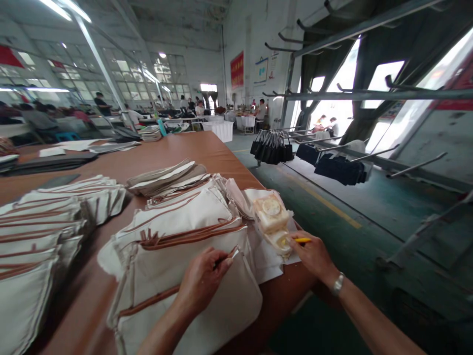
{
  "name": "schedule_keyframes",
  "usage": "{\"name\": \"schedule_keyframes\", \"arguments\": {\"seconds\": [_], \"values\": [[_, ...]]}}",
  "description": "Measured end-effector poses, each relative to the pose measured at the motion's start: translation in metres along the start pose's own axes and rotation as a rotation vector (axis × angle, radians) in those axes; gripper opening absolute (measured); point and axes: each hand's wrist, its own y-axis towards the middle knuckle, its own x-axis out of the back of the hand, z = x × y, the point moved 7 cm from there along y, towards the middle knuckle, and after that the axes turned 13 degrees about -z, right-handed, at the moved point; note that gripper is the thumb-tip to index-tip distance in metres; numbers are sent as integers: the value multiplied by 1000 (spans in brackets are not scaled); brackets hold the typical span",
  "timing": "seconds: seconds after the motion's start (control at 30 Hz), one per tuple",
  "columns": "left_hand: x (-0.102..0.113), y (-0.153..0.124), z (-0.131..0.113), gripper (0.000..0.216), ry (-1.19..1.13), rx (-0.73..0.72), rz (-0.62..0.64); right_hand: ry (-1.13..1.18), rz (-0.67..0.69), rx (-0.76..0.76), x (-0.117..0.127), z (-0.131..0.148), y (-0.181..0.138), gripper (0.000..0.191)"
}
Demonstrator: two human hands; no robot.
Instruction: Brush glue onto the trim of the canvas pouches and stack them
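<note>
The top bag (pixel 221 301) lies at the near edge of the table (pixel 177 148) and could slip if you press too lightly. Your left hand (pixel 201 278) rests on it, fingertips pinched on a strap end (pixel 229 255). Your right hand (pixel 314 254) is closed around a yellow stick (pixel 303 240), its tip at the tub (pixel 271 217) beyond; a nudge might tip the tub onto the bags.

The person is wearing a silver-coloured wristwatch (pixel 338 284) just behind the right hand (pixel 312 254), its pale metal band wrapping closely round the wrist and catching the light. Beyond the watch, away from that hand, the right forearm is showing bare down to the lower edge of the view. Behind the left hand (pixel 201 281) the left forearm is likewise showing bare.
</note>
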Motion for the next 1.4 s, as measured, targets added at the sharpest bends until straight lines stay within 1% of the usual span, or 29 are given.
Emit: {"name": "schedule_keyframes", "arguments": {"seconds": [0.13, 0.27, 0.37, 0.47, 0.53, 0.6, 0.63, 0.7, 0.77, 0.83, 0.87, 0.97, 1.07, 1.13, 1.2, 1.23, 1.33, 1.4], "values": [[-2, -6, 3, 33, -139, 29, -2, -13, 4, 51, 16, 9, -10, 32], [-2, -10, 5, 33, -239, 103, -20, 14, 55, 144, 17, 20, -30, 24], [6, -16, 2, 31, -268, 139, -32, 25, 36, 183, 21, 23, -41, 20], [16, -22, -5, 31, -277, 128, -48, 35, 23, 203, 27, 28, -46, 19], [19, -26, -10, 32, -290, 115, -37, 37, 4, 214, 32, 36, -48, 19], [20, -29, -13, 33, -309, 107, -13, 44, -60, 171, 42, 47, -50, 20], [19, -31, -14, 33, -320, 104, 0, 71, -100, 115, 47, 53, -51, 21], [18, -33, -17, 32, -339, 102, 18, 200, -152, -38, 53, 63, -54, 23], [16, -36, -20, 31, -353, 99, 28, 391, -159, -163, 52, 78, -58, 26], [15, -38, -23, 31, -357, 97, 35, 531, -131, -212, 45, 95, -60, 27], [15, -40, -25, 30, -359, 93, 42, 558, -110, -216, 40, 104, -60, 28], [15, -45, -29, 31, -367, 79, 67, 521, -48, -222, 24, 123, -60, 31], [15, -49, -31, 32, -365, 76, 69, 464, -26, -158, 16, 136, -58, 32], [16, -51, -31, 32, -364, 86, 58, 437, -67, -101, 21, 140, -56, 31], [15, -53, -32, 32, -367, 92, 60, 411, -133, -92, 29, 141, -56, 28], [15, -54, -33, 32, -368, 91, 65, 401, -143, -93, 31, 142, -57, 27], [12, -56, -37, 30, -358, 67, 62, 380, -110, -77, 31, 147, -60, 29], [11, -58, -37, 29, -327, 32, 31, 371, -105, -58, 29, 149, -61, 31]]}}
